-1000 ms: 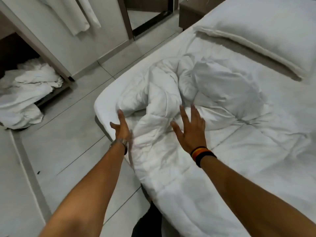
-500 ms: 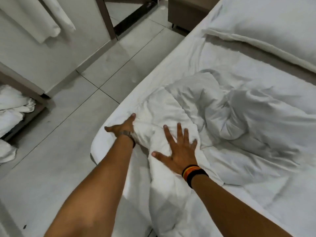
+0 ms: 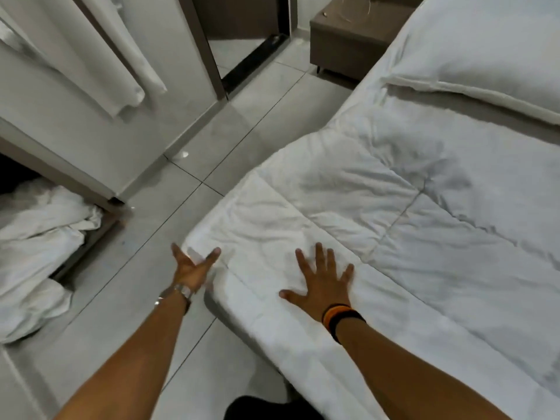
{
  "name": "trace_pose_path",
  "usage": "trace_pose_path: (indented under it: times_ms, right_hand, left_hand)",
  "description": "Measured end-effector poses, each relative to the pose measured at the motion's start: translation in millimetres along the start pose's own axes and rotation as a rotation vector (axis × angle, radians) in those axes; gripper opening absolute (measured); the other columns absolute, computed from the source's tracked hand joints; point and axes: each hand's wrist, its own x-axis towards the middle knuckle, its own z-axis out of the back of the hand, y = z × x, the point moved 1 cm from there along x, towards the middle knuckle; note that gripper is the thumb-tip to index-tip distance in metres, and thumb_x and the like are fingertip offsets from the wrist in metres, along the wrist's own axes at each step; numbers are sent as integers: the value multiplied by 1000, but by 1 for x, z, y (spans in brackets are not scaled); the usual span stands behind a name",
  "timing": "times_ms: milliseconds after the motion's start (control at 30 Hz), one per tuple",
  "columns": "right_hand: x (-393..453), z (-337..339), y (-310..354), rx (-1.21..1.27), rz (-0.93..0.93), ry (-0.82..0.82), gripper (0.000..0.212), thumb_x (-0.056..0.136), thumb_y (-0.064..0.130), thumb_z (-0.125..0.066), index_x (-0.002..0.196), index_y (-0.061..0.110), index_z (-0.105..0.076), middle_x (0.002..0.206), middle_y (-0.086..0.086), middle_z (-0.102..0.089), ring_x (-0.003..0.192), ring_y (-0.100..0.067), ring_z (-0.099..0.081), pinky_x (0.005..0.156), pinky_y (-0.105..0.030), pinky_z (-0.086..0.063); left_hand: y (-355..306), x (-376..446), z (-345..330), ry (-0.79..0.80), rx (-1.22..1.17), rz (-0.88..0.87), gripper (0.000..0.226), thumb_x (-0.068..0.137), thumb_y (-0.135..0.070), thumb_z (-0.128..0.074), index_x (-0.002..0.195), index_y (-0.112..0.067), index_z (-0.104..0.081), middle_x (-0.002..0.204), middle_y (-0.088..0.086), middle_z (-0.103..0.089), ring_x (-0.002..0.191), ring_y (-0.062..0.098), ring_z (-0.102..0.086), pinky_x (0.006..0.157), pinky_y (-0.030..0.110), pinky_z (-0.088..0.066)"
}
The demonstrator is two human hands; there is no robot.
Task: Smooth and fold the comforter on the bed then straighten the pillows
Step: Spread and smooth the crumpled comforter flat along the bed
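Observation:
A white quilted comforter (image 3: 394,213) lies spread flat over the bed, its corner reaching the near left edge of the mattress. My right hand (image 3: 322,278) rests palm down on it near that corner, fingers spread, holding nothing. At the corner's edge my left hand (image 3: 192,268) hovers with fingers apart, thumb close to the fabric. A white pillow (image 3: 485,47) lies at the head of the bed, top right, partly cut off by the frame.
Grey tiled floor (image 3: 151,237) runs along the bed's left side. A heap of white linen (image 3: 39,253) sits on a low shelf at the left. White towels (image 3: 100,56) hang on the wall above. A brown nightstand (image 3: 348,34) stands beside the pillow.
The bunched comforter has been spread out flat toward the pillow. Both hands have come off the crumpled fabric; the right now lies flat on it, the left is at the corner edge.

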Motion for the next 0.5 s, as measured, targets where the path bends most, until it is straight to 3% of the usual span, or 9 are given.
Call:
trace_pose_path:
  times_ms: [100,200,267,333,400,500]
  right_hand:
    - [19,16,-3,25,-61,-144,102,81,96,-19,156,47,29,165,-3,40,155,-31,27,115,-77,5]
    - [62,40,2,93,-138,-255,98,81,95,-16,156,48,27,165,-2,39,156,-32,25,117,-75,1]
    - [93,48,6,181,-191,-338,97,81,96,-16,157,51,23,167,1,37,157,-32,23,117,-74,1]
    - [128,46,12,208,-282,-351,96,80,98,-13,157,53,22,168,1,34,158,-33,20,116,-76,-1]
    - [153,39,20,172,-369,-307,99,77,100,-7,157,50,25,167,-2,35,157,-36,21,114,-79,0]
    - [173,36,32,126,-482,-275,102,76,99,-3,158,45,27,166,-7,37,156,-40,22,113,-80,2]
  left_hand:
    - [-22,19,-36,-95,199,-138,150,51,-94,-66,165,-28,5,173,8,-14,156,32,-22,124,56,-23]
    - [-73,61,-74,-75,373,-304,144,51,-101,-61,165,-31,-5,171,2,-22,157,28,-20,124,59,-15]
    - [-111,100,-96,11,449,-358,154,42,-104,-61,164,-30,-3,169,4,-28,156,29,-21,125,57,-11]
    - [-141,146,-117,119,558,-404,167,28,-106,-62,164,-31,2,164,11,-36,152,33,-31,125,54,-17]
    - [-158,178,-134,309,590,-390,171,22,-100,-72,161,-39,8,159,11,-46,143,34,-47,117,47,-38]
    - [-166,192,-147,455,579,-425,165,30,-82,-89,161,-40,3,151,7,-55,132,29,-58,100,35,-51]
